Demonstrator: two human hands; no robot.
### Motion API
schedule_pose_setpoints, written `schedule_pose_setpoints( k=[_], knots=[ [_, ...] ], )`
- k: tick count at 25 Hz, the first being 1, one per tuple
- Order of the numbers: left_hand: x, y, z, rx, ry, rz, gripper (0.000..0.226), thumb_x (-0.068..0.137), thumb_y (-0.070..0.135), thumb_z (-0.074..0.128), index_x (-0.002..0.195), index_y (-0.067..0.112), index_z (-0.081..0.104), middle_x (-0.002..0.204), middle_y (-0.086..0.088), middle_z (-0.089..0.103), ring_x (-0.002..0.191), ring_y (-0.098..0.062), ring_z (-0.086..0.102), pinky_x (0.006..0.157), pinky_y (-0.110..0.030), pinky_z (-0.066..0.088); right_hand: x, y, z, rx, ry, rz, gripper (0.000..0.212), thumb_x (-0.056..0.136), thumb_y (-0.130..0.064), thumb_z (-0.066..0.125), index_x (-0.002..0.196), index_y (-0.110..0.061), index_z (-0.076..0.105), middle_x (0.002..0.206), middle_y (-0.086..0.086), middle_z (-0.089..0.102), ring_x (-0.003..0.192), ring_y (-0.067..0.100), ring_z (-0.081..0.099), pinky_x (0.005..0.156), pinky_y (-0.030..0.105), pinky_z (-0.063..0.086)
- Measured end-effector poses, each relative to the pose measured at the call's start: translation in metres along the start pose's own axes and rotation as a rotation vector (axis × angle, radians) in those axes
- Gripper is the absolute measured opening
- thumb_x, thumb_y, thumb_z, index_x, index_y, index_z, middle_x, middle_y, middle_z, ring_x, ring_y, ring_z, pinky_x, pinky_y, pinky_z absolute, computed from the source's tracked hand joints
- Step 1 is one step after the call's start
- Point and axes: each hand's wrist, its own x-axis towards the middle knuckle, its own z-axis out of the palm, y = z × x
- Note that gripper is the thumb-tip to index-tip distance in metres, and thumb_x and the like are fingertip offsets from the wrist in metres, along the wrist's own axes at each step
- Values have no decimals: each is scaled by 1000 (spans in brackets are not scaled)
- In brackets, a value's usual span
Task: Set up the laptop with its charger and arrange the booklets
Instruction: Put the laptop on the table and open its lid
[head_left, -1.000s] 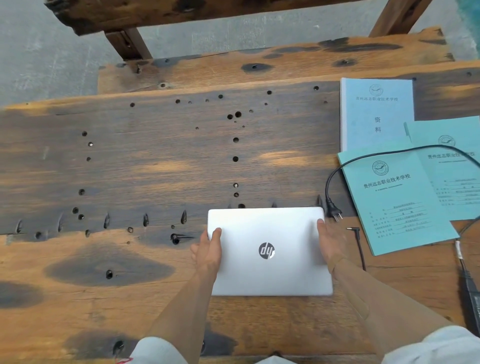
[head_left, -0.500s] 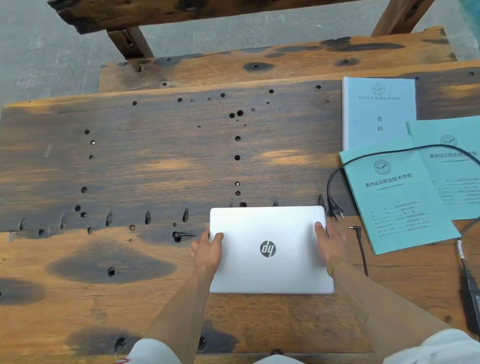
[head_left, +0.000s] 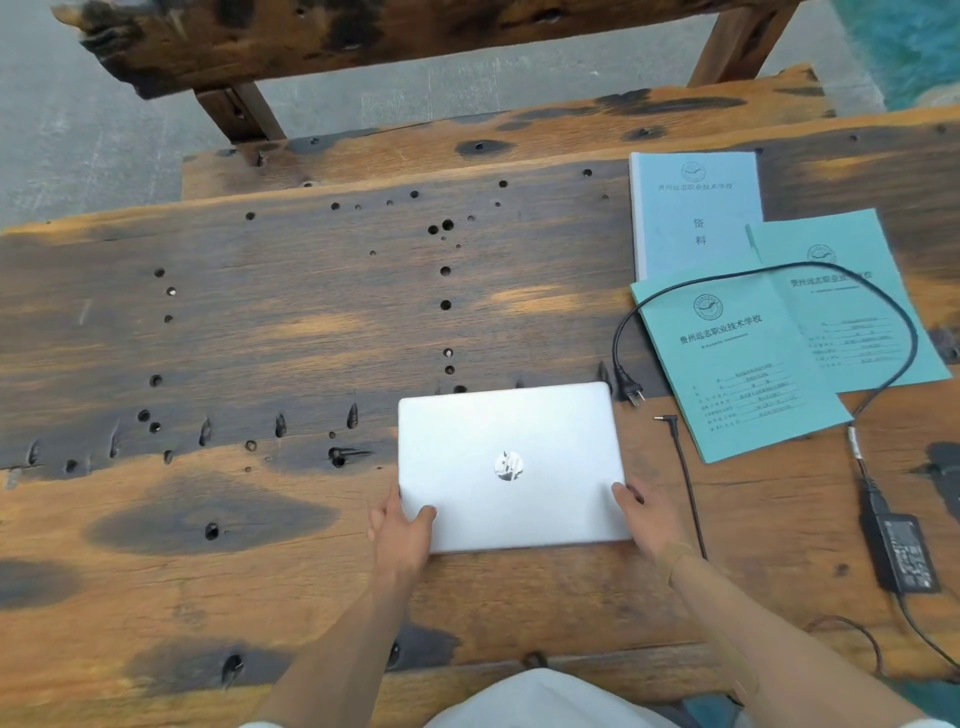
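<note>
My left hand (head_left: 397, 527) and right hand (head_left: 652, 519) grip the closed silver laptop's (head_left: 511, 467) near corners, fingers curled around its edges, on the wooden worktop (head_left: 260, 338). Nothing looks set up yet. Right of the laptop, the charger (head_left: 904, 556) lies unplugged, its cable (head_left: 769, 270) looping across three scattered booklets (head_left: 737, 358).
</note>
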Motion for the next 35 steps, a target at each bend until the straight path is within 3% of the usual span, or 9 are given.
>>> schedule_pose_setpoints(
  k=[5, 9, 18, 23, 25, 27, 29, 32, 35],
  knots=[
    [-31, -14, 15, 597, 37, 289, 77, 86, 43, 62, 150, 27, 22, 152, -7, 16, 138, -29, 22, 111, -45, 32, -26, 29, 4, -20, -9, 20, 43, 99, -33, 48, 140, -21, 52, 139, 8, 52, 122, 25, 51, 104, 35, 39],
    [-39, -3, 50, 970, -123, 596, 83, 87, 48, 59, 153, 29, 12, 161, -6, 4, 146, -29, 9, 118, -48, 16, -36, 33, 5, -36, -7, -25, 38, 99, -26, 49, 137, -22, 54, 133, 8, 49, 99, 15, 46, 92, 26, 36],
    [-36, 19, 89, 1255, -121, 824, 87, 91, 44, 59, 153, 26, 2, 161, -13, 3, 145, -36, 11, 117, -50, 19, -20, 25, 2, 227, -21, 181, 26, 92, -21, 58, 117, -15, 58, 109, 8, 62, 94, 22, 60, 97, 42, 50],
    [-31, 28, 92, 1379, -90, 930, 83, 91, 24, 59, 152, 26, 3, 157, -15, 12, 131, -44, 29, 104, -49, 34, -14, 28, -11, 499, -131, 290, 29, 92, -4, 49, 117, -15, 59, 88, 4, 59, 75, 16, 52, 79, 39, 55],
    [-33, 33, 91, 1418, -107, 942, 83, 90, 21, 59, 151, 27, 4, 155, -14, 16, 125, -45, 35, 96, -50, 38, -21, 34, -11, 374, -96, 172, 36, 91, 0, 46, 122, -12, 60, 93, 1, 62, 84, 17, 56, 79, 34, 51],
    [-37, 36, 89, 1451, -107, 940, 83, 89, 19, 60, 151, 28, 5, 154, -13, 18, 122, -44, 38, 92, -50, 39, -32, 57, -8, -95, 3, -59, 49, 90, -4, 47, 137, -15, 51, 127, 0, 56, 115, 21, 54, 100, 36, 45],
    [-41, 39, 87, 1443, -105, 935, 82, 88, 16, 59, 150, 28, 6, 153, -13, 19, 121, -43, 39, 89, -48, 39, -48, 84, -5, -625, 43, -304, 69, 89, -14, 49, 153, -16, 25, 158, 0, 25, 145, 24, 26, 117, 41, 27],
    [-48, 43, 85, 1435, -95, 923, 82, 86, 11, 58, 150, 27, 9, 151, -12, 21, 119, -41, 41, 86, -47, 40, -55, 102, 1, -890, -58, -432, 77, 95, -29, 40, 156, -18, -6, 165, 1, -9, 151, 23, -9, 121, 43, 0],
    [-50, 46, 85, 1439, -107, 908, 86, 84, 8, 60, 150, 26, 7, 152, -12, 20, 122, -43, 39, 88, -48, 41, -47, 87, 1, -1000, -120, -540, 71, 98, -38, 35, 156, -21, -1, 165, -1, -1, 151, 23, -8, 122, 48, -3]
  ],
)
